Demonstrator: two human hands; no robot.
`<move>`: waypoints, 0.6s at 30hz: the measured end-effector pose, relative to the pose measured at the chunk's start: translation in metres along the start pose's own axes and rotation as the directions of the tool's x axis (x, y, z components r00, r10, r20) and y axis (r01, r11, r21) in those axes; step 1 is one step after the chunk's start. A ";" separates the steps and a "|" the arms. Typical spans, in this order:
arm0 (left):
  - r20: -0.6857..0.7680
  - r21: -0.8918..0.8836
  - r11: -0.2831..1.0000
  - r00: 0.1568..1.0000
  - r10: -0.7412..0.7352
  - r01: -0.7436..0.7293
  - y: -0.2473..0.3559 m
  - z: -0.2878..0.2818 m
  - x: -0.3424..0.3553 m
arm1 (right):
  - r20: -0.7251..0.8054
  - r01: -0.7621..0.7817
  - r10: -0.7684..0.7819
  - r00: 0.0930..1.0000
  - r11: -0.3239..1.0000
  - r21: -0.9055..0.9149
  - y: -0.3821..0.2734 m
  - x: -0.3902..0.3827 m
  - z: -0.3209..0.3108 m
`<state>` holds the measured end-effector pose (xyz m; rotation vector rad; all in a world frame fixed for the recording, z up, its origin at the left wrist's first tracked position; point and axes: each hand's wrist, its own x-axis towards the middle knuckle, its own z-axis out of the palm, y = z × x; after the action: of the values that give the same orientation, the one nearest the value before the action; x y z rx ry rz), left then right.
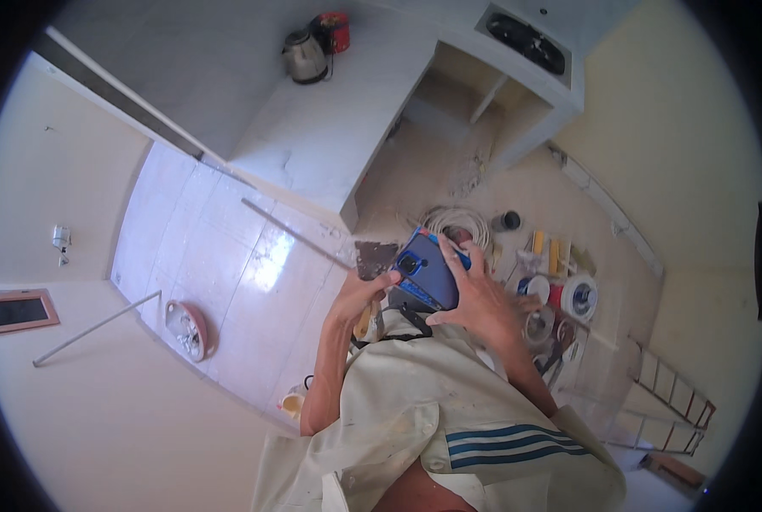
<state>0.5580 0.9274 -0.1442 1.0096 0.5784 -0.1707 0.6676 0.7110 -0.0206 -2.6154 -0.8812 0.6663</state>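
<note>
Above my waist, a blue phone point(423, 277) with its camera side up is held in both hands. My left hand point(364, 294) grips its lower-left corner with the thumb against it. My right hand point(475, 290) grips it along the right side, fingers over the upper edge. A dark, speckled flat piece point(374, 253) shows just beside the phone above my left hand; whether I hold it is unclear. Below the hands is my pale shirt with striped trim, partly over a black strap.
A counter point(295, 145) bears a kettle point(306, 60). Coiled cable point(475, 220), paint containers point(579, 299) and tools lie on the floor point(202, 213) ahead and right. A long pole point(287, 229), a red basin point(189, 331) at left and a ladder point(671, 401) at right are also in view.
</note>
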 end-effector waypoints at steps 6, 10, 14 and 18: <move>-0.113 -0.108 0.991 0.992 0.063 -0.075 0.050 0.003 0.092 | -0.103 0.135 -0.138 0.985 0.990 -0.041 0.018 0.114 -0.039; -0.169 -0.155 0.979 0.980 0.107 -0.133 0.097 0.018 0.137 | -0.122 0.206 -0.213 0.969 0.976 -0.073 0.029 0.178 -0.064; -0.197 -0.207 0.970 0.977 0.084 -0.126 0.113 0.012 0.194 | -0.122 0.188 -0.197 0.973 0.979 -0.077 0.034 0.228 -0.090; -0.202 -0.185 0.979 0.978 0.047 -0.085 0.135 0.014 0.242 | -0.093 0.153 -0.156 0.983 0.988 -0.032 0.053 0.277 -0.105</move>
<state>0.8194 1.0182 -0.1661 0.8610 0.7263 0.0457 0.9432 0.8306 -0.0450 -2.5435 -1.0558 0.4887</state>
